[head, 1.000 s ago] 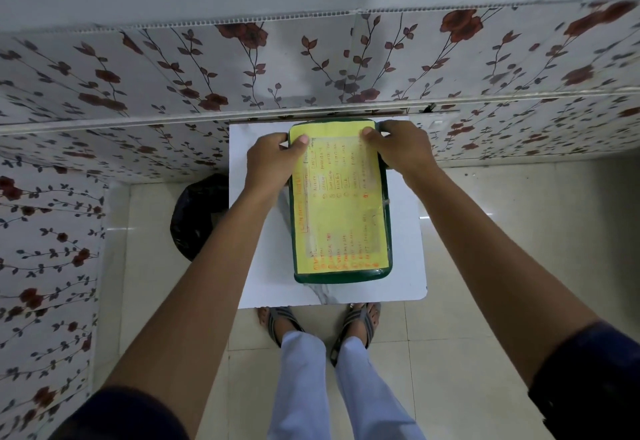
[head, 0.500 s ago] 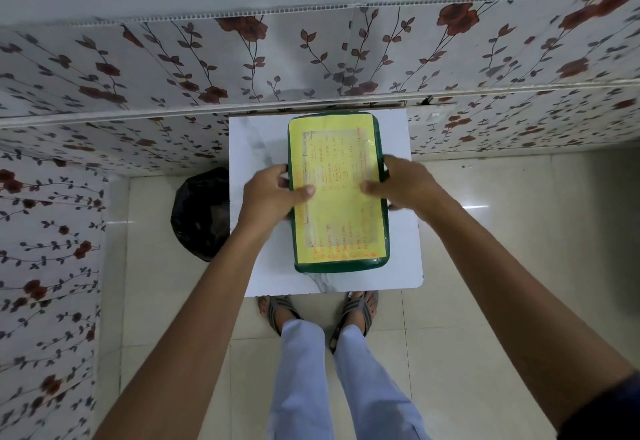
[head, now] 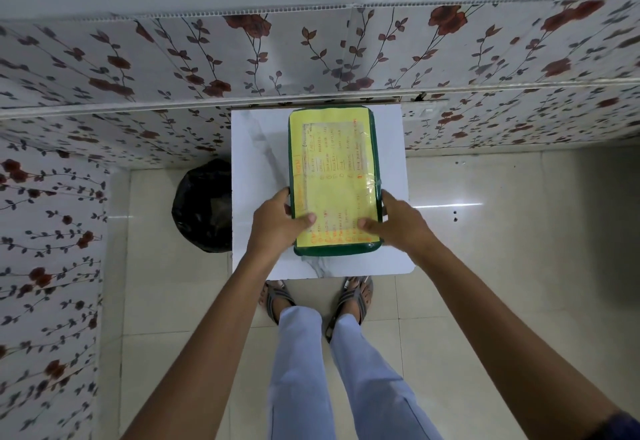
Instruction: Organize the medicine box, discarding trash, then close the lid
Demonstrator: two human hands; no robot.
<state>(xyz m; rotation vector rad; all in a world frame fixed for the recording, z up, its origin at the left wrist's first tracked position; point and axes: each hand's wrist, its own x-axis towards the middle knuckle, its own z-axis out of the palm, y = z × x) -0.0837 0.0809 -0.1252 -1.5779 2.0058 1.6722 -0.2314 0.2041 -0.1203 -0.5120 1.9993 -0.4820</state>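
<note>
The medicine box (head: 334,148) is a green rectangular box lying flat on a small white table (head: 258,148). Its lid is down and covered by a yellow sheet with red handwriting. My left hand (head: 277,221) clasps the box's near left edge, thumb on top of the lid. My right hand (head: 396,223) clasps the near right edge, thumb also resting on the lid. The contents of the box are hidden under the lid.
A black trash bag (head: 202,205) in a bin stands on the floor just left of the table. Flower-patterned panels (head: 173,68) line the wall behind and to the left. My legs and sandalled feet (head: 280,301) stand at the table's front edge.
Both hands have slid along the lid's sides from the far end, past the middle, to the near end. The box itself stays in place.
</note>
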